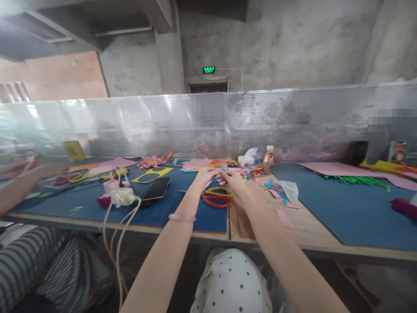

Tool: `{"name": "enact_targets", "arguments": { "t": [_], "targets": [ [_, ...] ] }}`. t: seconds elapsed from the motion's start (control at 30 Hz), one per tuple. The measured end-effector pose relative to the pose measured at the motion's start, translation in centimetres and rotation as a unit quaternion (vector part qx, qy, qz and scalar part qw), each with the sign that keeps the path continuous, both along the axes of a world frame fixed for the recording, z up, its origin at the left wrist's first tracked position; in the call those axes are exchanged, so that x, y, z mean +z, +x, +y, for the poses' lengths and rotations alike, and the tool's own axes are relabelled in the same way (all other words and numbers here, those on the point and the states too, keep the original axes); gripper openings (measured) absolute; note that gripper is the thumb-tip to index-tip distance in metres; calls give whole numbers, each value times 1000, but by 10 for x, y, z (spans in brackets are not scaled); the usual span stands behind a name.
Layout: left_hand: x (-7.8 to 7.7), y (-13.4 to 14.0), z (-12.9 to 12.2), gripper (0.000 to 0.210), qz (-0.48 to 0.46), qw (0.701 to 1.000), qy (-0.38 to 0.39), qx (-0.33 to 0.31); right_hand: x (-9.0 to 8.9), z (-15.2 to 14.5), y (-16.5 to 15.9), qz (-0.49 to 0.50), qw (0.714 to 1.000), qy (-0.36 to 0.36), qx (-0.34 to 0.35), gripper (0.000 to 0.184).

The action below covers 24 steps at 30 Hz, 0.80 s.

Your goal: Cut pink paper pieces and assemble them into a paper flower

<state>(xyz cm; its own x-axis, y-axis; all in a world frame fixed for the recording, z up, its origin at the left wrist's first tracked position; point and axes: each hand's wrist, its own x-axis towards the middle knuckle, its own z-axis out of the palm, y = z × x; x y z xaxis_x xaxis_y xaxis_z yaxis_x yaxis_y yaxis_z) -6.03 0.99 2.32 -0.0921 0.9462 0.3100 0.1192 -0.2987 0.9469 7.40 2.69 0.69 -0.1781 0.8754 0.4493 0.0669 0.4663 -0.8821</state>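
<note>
My left hand (206,176), with a pale bangle (182,218) on its wrist, reaches to the middle of the table. Its fingertips meet those of my right hand (233,177) over bits of pink paper. Both hands are closed in a pinch, but what lies between the fingers is too small to make out. Just below them are scissors (217,201) with yellow and red handles, partly covered by my left hand. Beside my right hand sits a colourful paper flower (250,171). Sheets of pink paper (196,164) lie just beyond my hands.
A phone (157,188), a power strip with cables (121,197) and cut yellow paper (152,175) are to the left. A bottle (268,160), tissue pack (249,157) and paper scraps (282,215) lie right. A co-worker's arm (22,186) reaches in at far left. A perforated metal divider (182,126) stands behind.
</note>
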Motion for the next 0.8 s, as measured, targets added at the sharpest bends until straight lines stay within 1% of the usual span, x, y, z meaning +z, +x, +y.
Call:
{"name": "enact_targets", "arguments": {
  "t": [0.1, 0.27, 0.33, 0.43, 0.53, 0.7, 0.8],
  "targets": [
    [2, 1, -2, 22, -16, 1000, -4, -10, 2, -1, 0, 10, 1000, -1, -4, 27],
    [5, 3, -7, 20, -41, 998, -23, -30, 1, 1, -4, 69, 995, -62, 29, 19],
    [6, 3, -9, 21, -47, 997, -38, -38, -1, 4, -5, 82, 993, -74, 32, 17],
    [6, 4, -10, 24, -45, 996, -66, -40, -1, 6, -6, 102, 992, -69, 15, 18],
    [6, 4, -11, 28, -22, 994, -95, -39, 1, 4, -4, 116, 991, -60, -1, 22],
    [6, 5, -12, 32, 14, 989, -114, -89, 4, 2, 1, 99, 993, -55, -14, 25],
    [6, 4, -14, 33, 14, 987, -130, -95, 1, 5, 4, 84, 996, -40, -10, 23]
  ]
}}
